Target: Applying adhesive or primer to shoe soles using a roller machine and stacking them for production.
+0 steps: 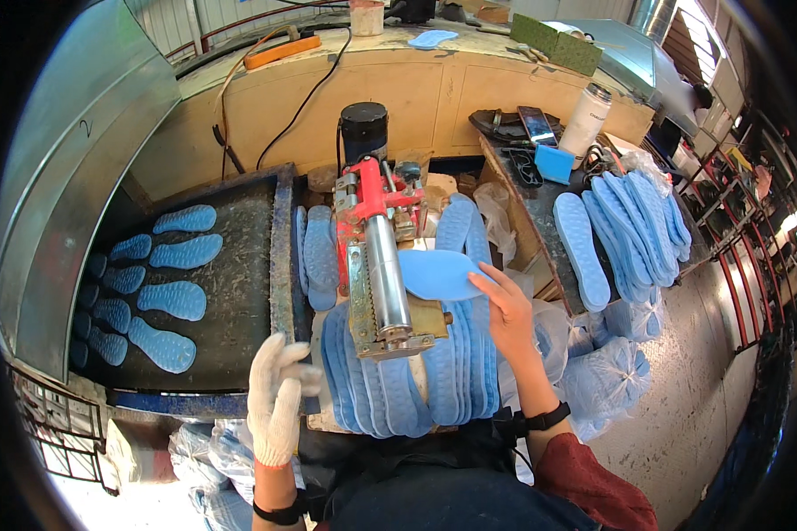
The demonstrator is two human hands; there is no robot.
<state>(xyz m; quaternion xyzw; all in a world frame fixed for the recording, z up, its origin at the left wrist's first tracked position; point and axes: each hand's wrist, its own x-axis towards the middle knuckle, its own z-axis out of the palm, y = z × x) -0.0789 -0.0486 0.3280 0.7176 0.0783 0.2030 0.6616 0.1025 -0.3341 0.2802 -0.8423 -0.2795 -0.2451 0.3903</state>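
Note:
My right hand [510,310] pinches the edge of a smooth blue shoe sole [443,273] between thumb and fingers. The sole's left end meets a shiny metal roller [386,274] on a small red-framed machine [367,190]; whether it is gripped there I cannot tell. My left hand [279,403], in a white knit glove, hangs empty with fingers apart, left of the machine's front. Closest to it is a leaning row of blue soles [372,380]. Another row of soles [459,372] stands below the right hand, partly hidden by the machine.
At left, several textured soles [173,301] lie on a dark conveyor belt [239,274] under a metal hood [88,133]. A side table [540,212] at right bears piled soles [633,230], a white bottle [586,124] and a phone [537,126]. Plastic-wrapped bundles [607,380] sit on the floor.

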